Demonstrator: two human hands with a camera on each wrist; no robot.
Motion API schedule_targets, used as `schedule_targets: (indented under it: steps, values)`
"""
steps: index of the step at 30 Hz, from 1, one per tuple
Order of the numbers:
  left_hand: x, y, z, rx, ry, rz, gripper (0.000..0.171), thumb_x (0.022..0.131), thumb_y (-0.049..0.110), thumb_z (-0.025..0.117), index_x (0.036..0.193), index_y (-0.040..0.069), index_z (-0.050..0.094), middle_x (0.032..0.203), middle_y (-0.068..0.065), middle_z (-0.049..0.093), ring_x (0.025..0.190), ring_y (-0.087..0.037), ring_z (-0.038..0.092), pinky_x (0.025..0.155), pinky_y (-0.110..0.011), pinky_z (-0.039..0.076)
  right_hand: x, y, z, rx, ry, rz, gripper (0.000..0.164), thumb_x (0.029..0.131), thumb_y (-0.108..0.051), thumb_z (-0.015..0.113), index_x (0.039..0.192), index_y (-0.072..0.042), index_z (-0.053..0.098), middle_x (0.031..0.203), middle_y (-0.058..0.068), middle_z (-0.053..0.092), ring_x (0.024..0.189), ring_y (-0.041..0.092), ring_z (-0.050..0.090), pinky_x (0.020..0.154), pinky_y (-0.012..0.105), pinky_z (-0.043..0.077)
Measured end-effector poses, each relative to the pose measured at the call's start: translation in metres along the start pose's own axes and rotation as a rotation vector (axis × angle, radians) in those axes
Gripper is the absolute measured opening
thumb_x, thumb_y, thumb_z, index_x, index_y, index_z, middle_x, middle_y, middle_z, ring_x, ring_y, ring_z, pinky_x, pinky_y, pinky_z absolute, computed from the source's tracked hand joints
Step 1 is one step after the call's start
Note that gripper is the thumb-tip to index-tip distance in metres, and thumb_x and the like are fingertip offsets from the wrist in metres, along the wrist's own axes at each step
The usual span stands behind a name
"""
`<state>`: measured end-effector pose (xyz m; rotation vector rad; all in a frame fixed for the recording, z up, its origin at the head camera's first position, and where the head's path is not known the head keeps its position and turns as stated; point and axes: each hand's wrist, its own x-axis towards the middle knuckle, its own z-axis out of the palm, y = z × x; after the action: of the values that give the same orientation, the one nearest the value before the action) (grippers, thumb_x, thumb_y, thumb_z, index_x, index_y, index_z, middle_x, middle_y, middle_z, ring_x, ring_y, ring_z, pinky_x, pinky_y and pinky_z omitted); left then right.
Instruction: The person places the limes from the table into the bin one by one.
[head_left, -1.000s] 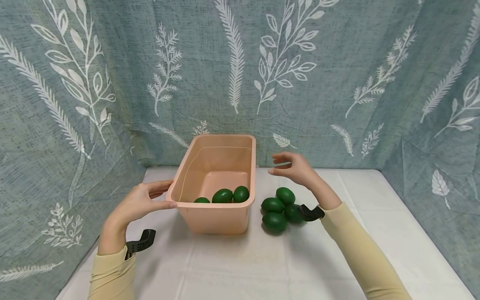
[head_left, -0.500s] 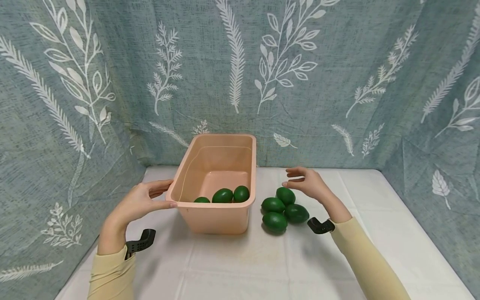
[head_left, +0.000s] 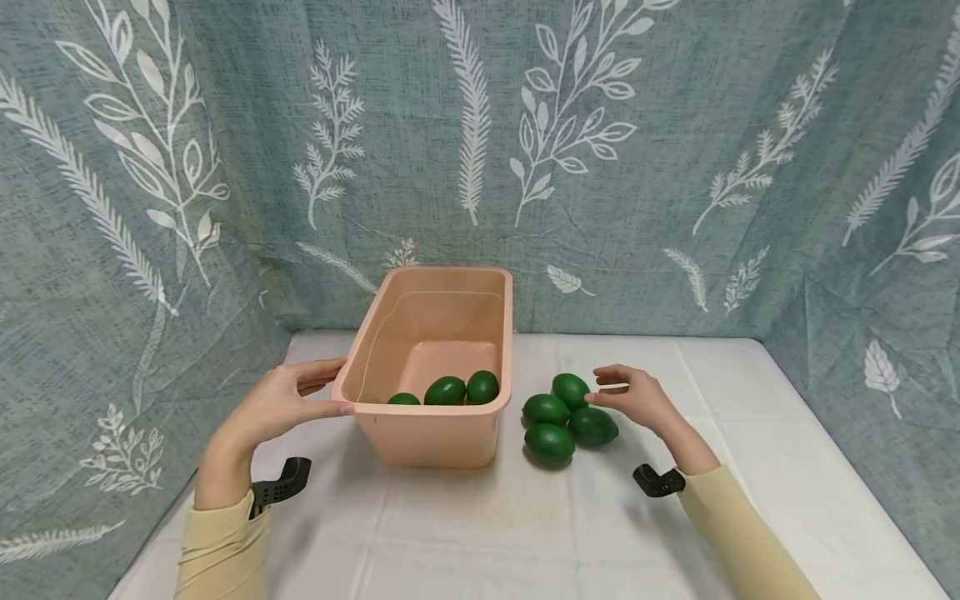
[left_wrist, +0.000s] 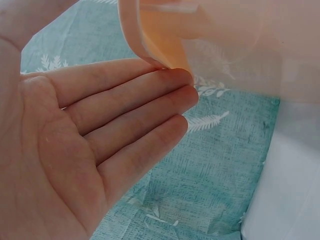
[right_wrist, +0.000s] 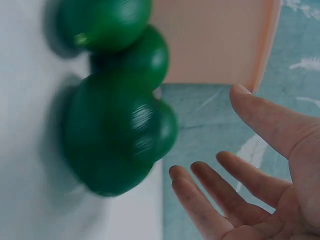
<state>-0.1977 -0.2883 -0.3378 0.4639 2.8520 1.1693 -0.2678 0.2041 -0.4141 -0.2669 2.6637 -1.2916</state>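
Note:
In the head view, a peach-coloured plastic bin [head_left: 438, 437] stands left of centre, with several green limes [head_left: 446, 391] visible inside near its front wall. My left hand [head_left: 281, 404] touches the rim at the bin's front left corner. Its fingers [left_wrist: 145, 105] are straight in the left wrist view. Right of the bin, a cluster of several loose limes [head_left: 550, 444] lies on the white cloth. Just right of this cluster is my right hand [head_left: 633, 400], spread and holding nothing. The right wrist view has the limes [right_wrist: 110, 135] close by, a little blurred.
A white cloth [head_left: 480, 533] covers the table. Blue-green curtains [head_left: 420, 167] with white leaf prints rise behind and along both sides. A black wrist strap piece [head_left: 658, 481] sticks out below the right wrist, and another [head_left: 285, 482] below the left.
My right hand has moved right and down towards the front, from beside the bin past the back of the lime cluster to its right side. The left hand and the bin stay put.

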Motion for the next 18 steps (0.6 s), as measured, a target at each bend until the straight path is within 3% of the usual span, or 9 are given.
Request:
schedule_targets:
  steps: [9,18]
  values:
    - [-0.001,0.001,0.000,-0.011,0.003,0.004,0.070,0.081,0.041,0.074,0.139,0.012,0.050,0.139,-0.009,0.052,0.130,-0.036,0.046,0.106,-0.046,0.044,-0.008,0.023,0.007,0.001,0.003,0.034,0.067,0.084,-0.041,0.070,0.136,-0.003,0.050,0.132,0.021,0.055,0.118,0.037,0.056,0.094,0.045,0.054]
    - [0.000,0.000,0.001,-0.011,0.003,0.001,0.070,0.081,0.041,0.074,0.139,0.012,0.050,0.139,-0.009,0.052,0.130,-0.035,0.046,0.105,-0.046,0.045,-0.014,0.036,0.018,0.032,-0.023,0.069,0.070,0.080,-0.042,0.075,0.135,-0.006,0.052,0.133,0.019,0.054,0.118,0.037,0.056,0.093,0.045,0.054]
